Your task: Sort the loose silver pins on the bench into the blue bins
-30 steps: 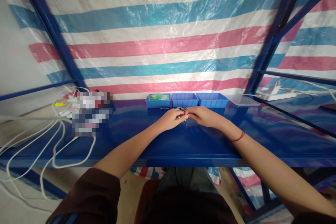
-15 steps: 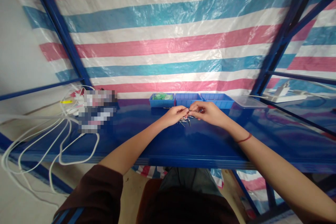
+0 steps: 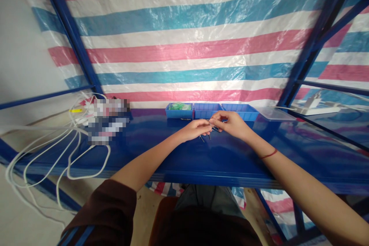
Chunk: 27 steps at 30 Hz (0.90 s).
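Note:
My left hand [image 3: 196, 130] and my right hand [image 3: 230, 124] meet fingertip to fingertip above the blue tabletop [image 3: 178, 161]. Each is closed in a pinch. Between the fingertips is a small, thin piece, mostly covered, whose kind I cannot make out. Several short, thin metal pins [image 3: 201, 138] lie loose beneath and around the hands, partly hidden by the fingers. Another slim dark rod [image 3: 185, 119] rests behind my left hand, close to the bins.
Along the back stand three blue plastic bins; the left bin [image 3: 179, 114] holds green-and-white packets. A clear flat lid [image 3: 276, 113] lies right of them, near a white power strip [image 3: 315, 107]. White cables [image 3: 69, 161] loop over the left edge. Blue posts frame both sides.
My left hand has shifted slightly right and down, covering more of the pins. Both hands stay pinched together, and the whole view has shifted slightly.

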Motion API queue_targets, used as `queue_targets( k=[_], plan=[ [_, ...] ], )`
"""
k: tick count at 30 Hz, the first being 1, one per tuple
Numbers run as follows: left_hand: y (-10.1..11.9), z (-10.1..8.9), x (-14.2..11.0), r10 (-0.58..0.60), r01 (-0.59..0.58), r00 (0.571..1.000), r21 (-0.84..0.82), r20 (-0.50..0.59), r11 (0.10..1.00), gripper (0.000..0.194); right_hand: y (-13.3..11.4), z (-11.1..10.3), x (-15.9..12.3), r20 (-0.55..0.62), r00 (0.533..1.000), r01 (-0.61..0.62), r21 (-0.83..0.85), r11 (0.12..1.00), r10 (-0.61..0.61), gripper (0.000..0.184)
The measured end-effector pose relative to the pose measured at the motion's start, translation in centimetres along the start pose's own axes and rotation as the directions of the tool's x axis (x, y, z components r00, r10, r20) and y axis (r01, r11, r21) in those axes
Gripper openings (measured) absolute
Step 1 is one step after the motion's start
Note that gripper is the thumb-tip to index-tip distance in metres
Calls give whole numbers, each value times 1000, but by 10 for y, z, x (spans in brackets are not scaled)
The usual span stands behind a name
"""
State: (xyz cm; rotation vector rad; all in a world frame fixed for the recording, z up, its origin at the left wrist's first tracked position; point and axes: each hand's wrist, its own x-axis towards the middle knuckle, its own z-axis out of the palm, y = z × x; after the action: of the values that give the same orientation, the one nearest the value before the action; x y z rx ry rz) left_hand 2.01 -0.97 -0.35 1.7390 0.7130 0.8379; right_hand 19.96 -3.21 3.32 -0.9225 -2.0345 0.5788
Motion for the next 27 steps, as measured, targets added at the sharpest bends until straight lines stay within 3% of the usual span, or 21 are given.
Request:
queue_targets(
  k=[7, 12, 17, 19, 22, 25, 27],
  plan=[
    [-8, 0, 3, 112, -107, 992, 88, -64, 990, 39, -5, 0, -2, -33, 988, 146, -151, 978, -153, 26],
    [-4, -6, 3, 294, -227, 924, 271, -242, 935, 30, -4, -3, -1, -20, 981, 182, -248, 952, -192, 26],
    [5, -5, 0, 327, -202, 904, 399, -277, 895, 27, 4, -3, 2, 66, 984, 178, -351, 919, -165, 29],
    [8, -4, -3, 314, -182, 915, 436, -252, 881, 27, 9, -3, 4, 77, 991, 126, -361, 924, -105, 32],
    [10, -3, -6, 323, -178, 928, 539, -186, 823, 28, 24, -11, 10, -58, 997, -62, -352, 934, 45, 38],
    [10, -4, -8, 355, -221, 932, 671, -68, 708, 27, 46, -30, 16, -290, 939, -287, -362, 887, 185, 39],
    [8, -5, -9, 358, -262, 933, 734, 26, 627, 24, 63, -46, 17, -422, 883, -408, -478, 778, 204, 37]
  ],
)
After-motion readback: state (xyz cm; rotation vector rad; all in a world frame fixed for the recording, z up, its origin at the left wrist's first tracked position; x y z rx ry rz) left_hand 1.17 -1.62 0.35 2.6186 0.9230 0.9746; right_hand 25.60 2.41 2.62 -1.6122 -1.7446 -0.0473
